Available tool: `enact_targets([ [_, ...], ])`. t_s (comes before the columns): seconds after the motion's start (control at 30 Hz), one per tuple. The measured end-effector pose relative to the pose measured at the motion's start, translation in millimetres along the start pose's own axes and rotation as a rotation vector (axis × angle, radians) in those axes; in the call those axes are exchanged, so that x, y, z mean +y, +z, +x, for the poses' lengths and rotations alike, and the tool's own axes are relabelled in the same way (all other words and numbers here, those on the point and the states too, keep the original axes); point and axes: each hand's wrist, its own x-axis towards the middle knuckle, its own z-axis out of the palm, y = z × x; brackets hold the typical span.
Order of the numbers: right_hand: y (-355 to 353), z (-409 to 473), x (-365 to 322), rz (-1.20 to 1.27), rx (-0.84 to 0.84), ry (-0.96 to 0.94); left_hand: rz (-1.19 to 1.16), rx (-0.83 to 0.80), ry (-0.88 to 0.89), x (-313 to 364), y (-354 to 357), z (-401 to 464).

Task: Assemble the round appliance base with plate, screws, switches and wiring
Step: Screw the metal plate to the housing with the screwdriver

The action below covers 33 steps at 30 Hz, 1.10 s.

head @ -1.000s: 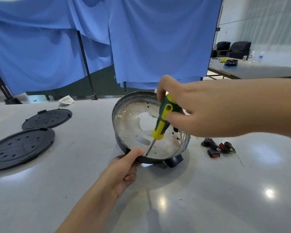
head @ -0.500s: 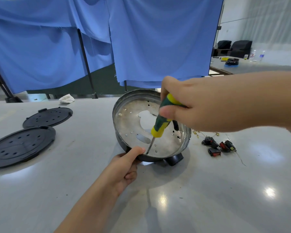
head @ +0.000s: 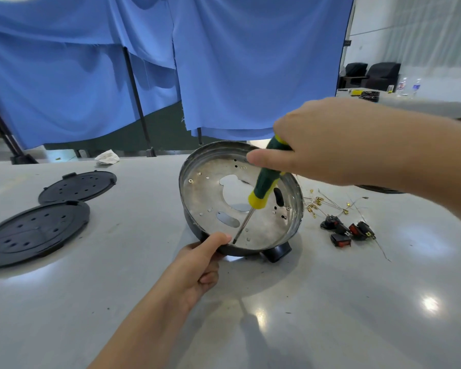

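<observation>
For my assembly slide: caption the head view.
Right hand drives a green-and-yellow screwdriver into the round metal base while the left hand grips its near rim.

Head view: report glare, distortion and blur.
Head view: ceiling lights glare off the glossy table as bright spots near the front right; wide-angle distortion bows the table's far edge and stretches the right hand; the screwdriver and round base are sharp, the distant chairs soft.
</observation>
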Motion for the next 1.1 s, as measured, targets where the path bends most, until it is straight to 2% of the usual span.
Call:
enact_targets([
  [0.07,3,0,2,0.015,-0.016,0.007,-0.002,0.002,0.005,0,0,0],
  [0.17,2,0,5,0.259,-0.159,0.038,0.003,-0.002,-0.001,0,0,1],
  [0.23,0,-1,6,0.323,-0.178,0.020,0.006,-0.003,-0.006,0,0,1],
  [0.4,0,-4,-1,-0.043,0.061,-0.051,0.004,0.008,0.004,0,1,-1],
  [0.43,1,-5,-3,-0.021,0.049,-0.061,0.004,0.006,0.003,0,1,-1],
  [0.57,-2,-9,-5,0.343,-0.114,-0.060,0.003,0.012,-0.006,1,2,-1],
  [0.6,-3,-9,-6,0.359,-0.104,-0.070,0.004,0.015,-0.006,2,3,-1],
  [0.67,-3,-8,-7,0.231,-0.028,-0.089,0.006,0.019,-0.004,2,4,-2],
  [0.73,-2,-7,-8,-0.014,0.097,-0.075,0.004,0.020,-0.002,2,3,-2],
  [0.8,1,-9,-9,-0.078,0.144,-0.065,0.002,0.012,-0.003,2,3,-2],
  [0.87,2,-10,-8,0.083,0.080,-0.094,0.004,0.006,-0.004,2,2,-2],
  [0.97,-4,-12,-7,0.489,-0.106,-0.111,0.006,0.017,-0.008,2,2,-2],
  [1.0,-4,-12,-8,0.515,-0.107,-0.131,0.004,0.018,-0.009,2,2,-1],
  [1.03,-3,-11,-11,0.446,-0.070,-0.149,0.004,0.020,-0.008,2,2,-1],
  [1.1,1,-9,-14,0.101,0.091,-0.161,0.004,0.026,-0.004,1,2,-2],
])
